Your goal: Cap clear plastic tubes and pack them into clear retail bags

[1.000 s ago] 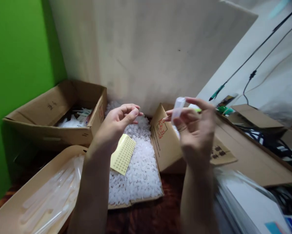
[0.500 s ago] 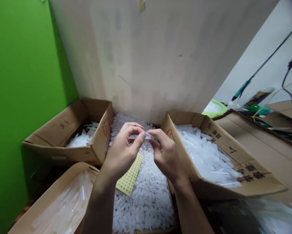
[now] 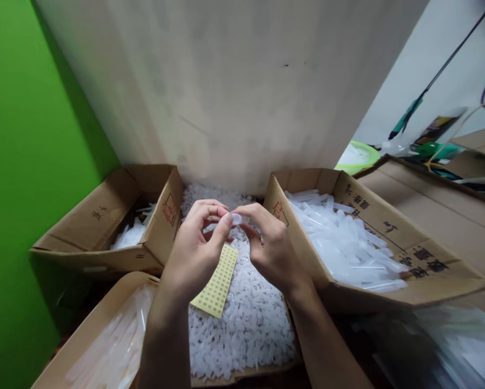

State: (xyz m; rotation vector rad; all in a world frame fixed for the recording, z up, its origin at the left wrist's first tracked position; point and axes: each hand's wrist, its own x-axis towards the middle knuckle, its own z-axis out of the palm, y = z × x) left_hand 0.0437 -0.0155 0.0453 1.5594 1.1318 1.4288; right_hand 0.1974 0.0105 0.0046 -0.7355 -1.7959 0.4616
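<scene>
Between my two hands is a small translucent plastic piece [image 3: 237,219], held over a bed of many small whitish plastic pieces [image 3: 242,324]. My left hand [image 3: 199,246] pinches it from the left with thumb and fingertips. From the right, my right hand [image 3: 270,246] grips it the same way, with bent fingers. The piece is partly covered by my fingertips, so its exact shape is hard to make out. Below my left hand, a yellow sheet with rows of small round dots [image 3: 218,286] lies slanted on the loose pieces.
A cardboard box [image 3: 307,265] of translucent plastic tubes [image 3: 343,243] stands on the right. Another box [image 3: 84,251] with some white pieces is at left. Nearer, a tan bin [image 3: 75,332] holds long clear strips. A pale panel [image 3: 226,108] rises behind, beside a green wall [image 3: 19,135].
The whole view has tilted and shifted slightly. My hands keep hold of the small plastic piece, its rounded end showing a little more between the fingertips.
</scene>
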